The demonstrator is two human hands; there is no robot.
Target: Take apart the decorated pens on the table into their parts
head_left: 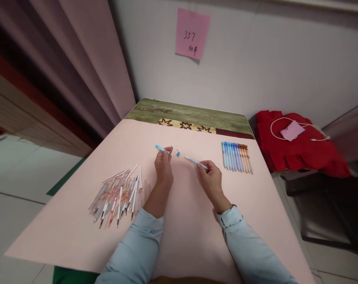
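over the surface (193, 232), left grip (163, 165) pinched a blue tube (159, 148), right grip (211, 179) a pale rod (193, 161), seemingly leaving far ends clear

I see room on the bench (264, 213) just past the tips of the pen row (232, 157). To its left, the right hand (211, 177), the left hand (164, 167), then a messy stick pile (119, 205) block the way.
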